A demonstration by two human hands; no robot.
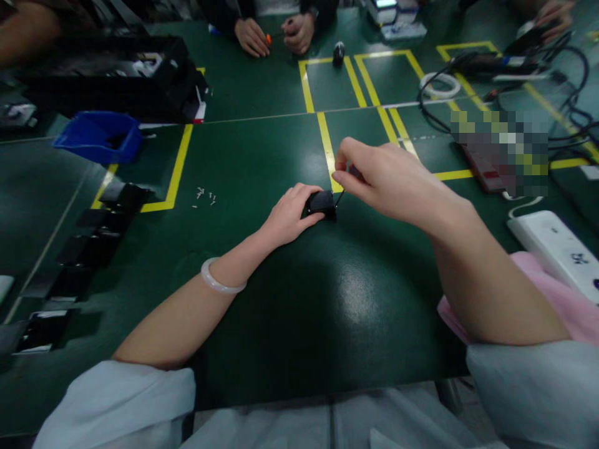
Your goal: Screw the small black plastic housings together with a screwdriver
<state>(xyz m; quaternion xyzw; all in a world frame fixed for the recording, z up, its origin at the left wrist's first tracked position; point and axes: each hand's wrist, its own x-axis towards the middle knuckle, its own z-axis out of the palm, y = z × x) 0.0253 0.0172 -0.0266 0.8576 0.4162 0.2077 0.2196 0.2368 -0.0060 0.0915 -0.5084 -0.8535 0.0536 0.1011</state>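
My left hand [294,215] is wrapped around a small black box-shaped part [322,202] on the green table, thumb on its near side and fingers over its far side. Pinched in my right hand [372,174] is a screwdriver [340,197], its handle mostly hidden by the fingers. The thin dark shaft slants down to the right end of the black part; whether its tip touches a screw is too small to tell. Left of my left hand lie several tiny loose screws [204,196].
Several black parts [84,249] stand in a row at left, near a blue bin [100,137] and a black crate [116,78]. At right are a white power strip [556,249], pink cloth [533,280] and cables [491,62]. A co-worker's hands [276,34] are across the table [290,324].
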